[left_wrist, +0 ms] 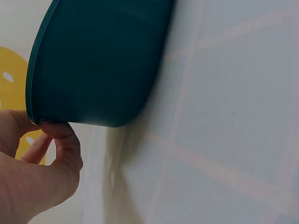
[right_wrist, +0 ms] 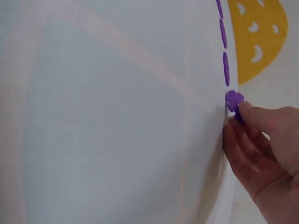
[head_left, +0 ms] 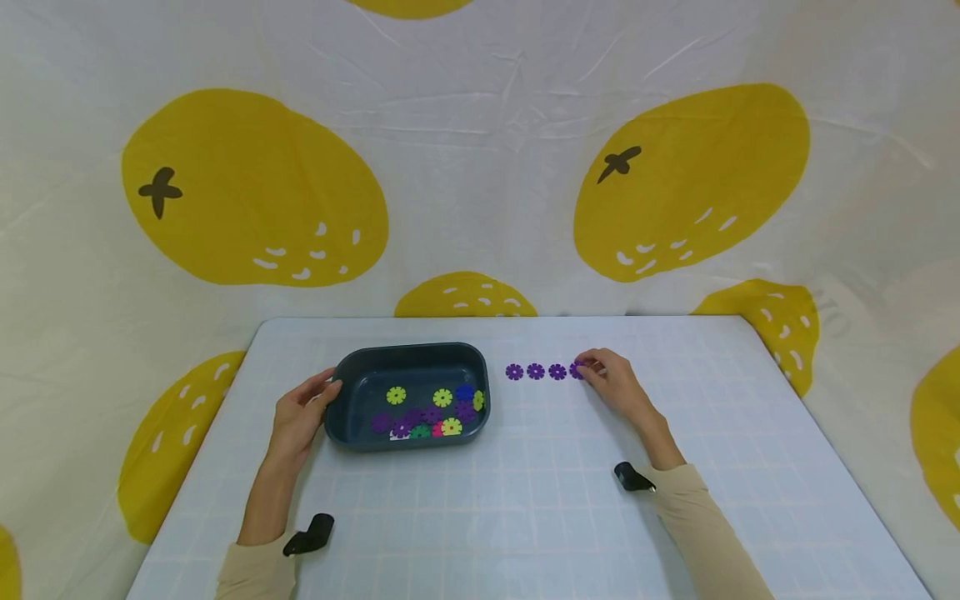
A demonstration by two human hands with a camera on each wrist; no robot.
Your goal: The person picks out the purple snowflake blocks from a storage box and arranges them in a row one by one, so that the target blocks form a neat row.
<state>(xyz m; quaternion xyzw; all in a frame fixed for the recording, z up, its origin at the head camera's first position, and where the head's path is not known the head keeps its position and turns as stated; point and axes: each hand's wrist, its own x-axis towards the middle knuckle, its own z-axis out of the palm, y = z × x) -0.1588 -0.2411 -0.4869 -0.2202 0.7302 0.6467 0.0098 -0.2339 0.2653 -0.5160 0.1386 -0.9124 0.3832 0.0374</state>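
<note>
My left hand [head_left: 294, 421] grips the left rim of a dark blue-green plastic tub [head_left: 360, 358]. In the left wrist view, thumb and fingers pinch the edge of its wall. Inside lie several flower-shaped plastic discs, among them a yellow disc [head_left: 396, 395], a blue disc [head_left: 465, 392] and a green disc [head_left: 421, 431]. Right of the tub, three purple discs lie flat in a row, the nearest purple disc [head_left: 513, 372] by the rim. At the row's right end my right hand [head_left: 617, 385] pinches another purple disc [right_wrist: 233, 100], tilted against the table in the right wrist view.
A white table [head_left: 525, 525] with a faint grid spans the front. Behind it hangs a white cloth [head_left: 480, 167] printed with large yellow fruit. Each wrist carries a black camera, the left camera [head_left: 309, 535] and the right camera [head_left: 633, 477].
</note>
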